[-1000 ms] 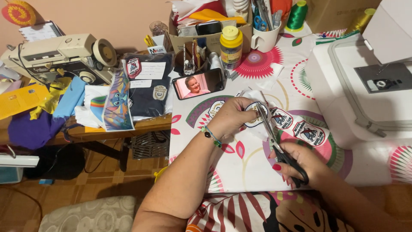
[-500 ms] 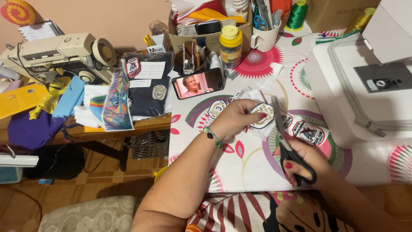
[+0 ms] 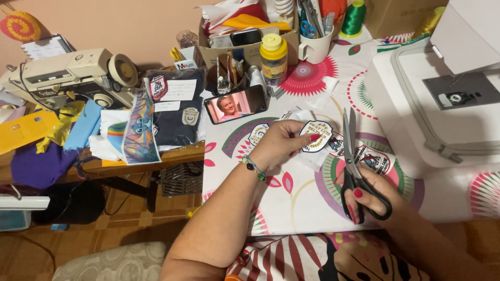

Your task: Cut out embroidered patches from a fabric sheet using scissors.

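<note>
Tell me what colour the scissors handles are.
Black. The scissors in the right hand show clearly in the head view.

Single head-worn view, looking steeply down and forward over the desk from close above. Sewing machine sits at frame right; floor visible left of the desk. No second view.
</note>
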